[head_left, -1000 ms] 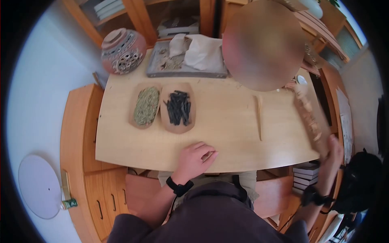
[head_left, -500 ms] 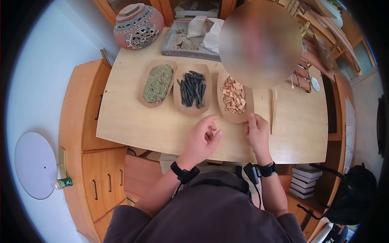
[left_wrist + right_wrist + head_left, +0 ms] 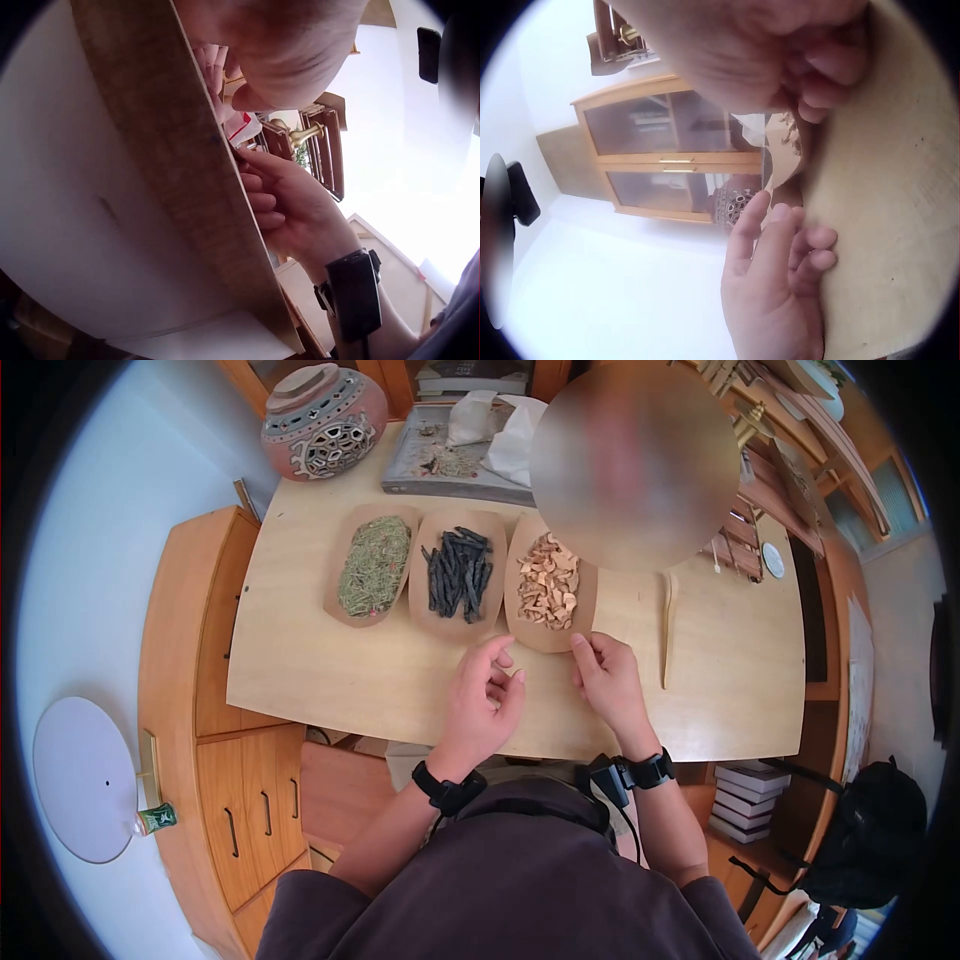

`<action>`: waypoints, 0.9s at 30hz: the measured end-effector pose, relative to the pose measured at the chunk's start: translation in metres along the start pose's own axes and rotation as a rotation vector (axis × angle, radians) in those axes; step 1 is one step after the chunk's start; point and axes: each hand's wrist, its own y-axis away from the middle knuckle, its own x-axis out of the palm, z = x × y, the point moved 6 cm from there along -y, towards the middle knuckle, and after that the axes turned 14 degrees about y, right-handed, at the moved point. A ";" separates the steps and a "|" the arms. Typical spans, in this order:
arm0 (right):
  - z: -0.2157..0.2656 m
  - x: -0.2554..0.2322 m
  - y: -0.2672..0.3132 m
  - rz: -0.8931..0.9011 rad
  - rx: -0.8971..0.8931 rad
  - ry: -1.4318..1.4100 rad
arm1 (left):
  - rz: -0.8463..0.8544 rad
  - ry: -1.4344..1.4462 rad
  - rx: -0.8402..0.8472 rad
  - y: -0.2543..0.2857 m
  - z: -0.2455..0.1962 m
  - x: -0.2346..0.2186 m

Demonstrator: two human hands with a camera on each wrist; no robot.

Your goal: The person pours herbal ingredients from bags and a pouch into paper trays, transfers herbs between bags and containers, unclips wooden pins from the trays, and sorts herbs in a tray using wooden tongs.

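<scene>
Three brown paper trays stand side by side: one with green dried herb [image 3: 374,567], one with black sticks [image 3: 460,574], one with pale tan pieces [image 3: 548,582]. My right hand [image 3: 612,682] pinches the near right edge of the tan-piece tray [image 3: 583,610] between thumb and fingers. Just left of that tray's near end, my left hand [image 3: 482,700] rests with loosely bent fingers, holding nothing. The left wrist view shows the right hand [image 3: 292,202] beyond the table edge; the right wrist view shows the left hand [image 3: 772,285] beside the tray.
A long wooden stick [image 3: 668,630] lies right of the trays. Behind them are a grey tray [image 3: 450,488] with white cloth and a patterned pot [image 3: 325,425]. A blurred round patch hides the back right; a small white disc [image 3: 772,560] and wooden racks [image 3: 736,550] are beside it.
The tan-piece tray came from the far right in my right hand to stand beside the black-stick tray. My left hand stayed near the table's front edge, its fingers shifting slightly.
</scene>
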 end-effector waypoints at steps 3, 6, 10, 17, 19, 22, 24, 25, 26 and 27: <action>-0.005 -0.007 0.001 -0.064 -0.025 0.142 | 0.039 0.006 -0.015 -0.001 0.002 0.002; 0.019 -0.035 0.006 -0.331 -0.121 0.258 | 0.035 -0.006 0.011 -0.001 -0.006 0.003; 0.067 -0.047 -0.011 -0.455 -0.404 0.289 | 0.067 -0.042 0.031 -0.004 -0.010 0.005; 0.085 -0.005 -0.059 -0.234 -0.765 0.617 | 0.051 -0.052 0.025 -0.004 -0.015 0.003; 0.089 0.002 -0.056 -0.172 -0.764 0.635 | 0.035 -0.054 0.030 -0.004 -0.015 0.002; 0.088 0.005 -0.047 -0.064 -0.753 0.669 | 0.042 -0.068 0.038 -0.005 -0.015 0.002; 0.087 0.003 -0.042 -0.075 -0.776 0.687 | 0.059 -0.077 0.037 -0.005 -0.014 0.003; 0.086 0.002 -0.039 -0.078 -0.769 0.689 | 0.063 -0.069 0.035 -0.005 -0.013 0.003; 0.085 0.003 -0.037 -0.082 -0.737 0.729 | 0.065 -0.061 0.035 -0.006 -0.012 0.004; 0.083 0.004 -0.035 -0.085 -0.705 0.770 | 0.070 -0.059 0.035 -0.006 -0.011 0.004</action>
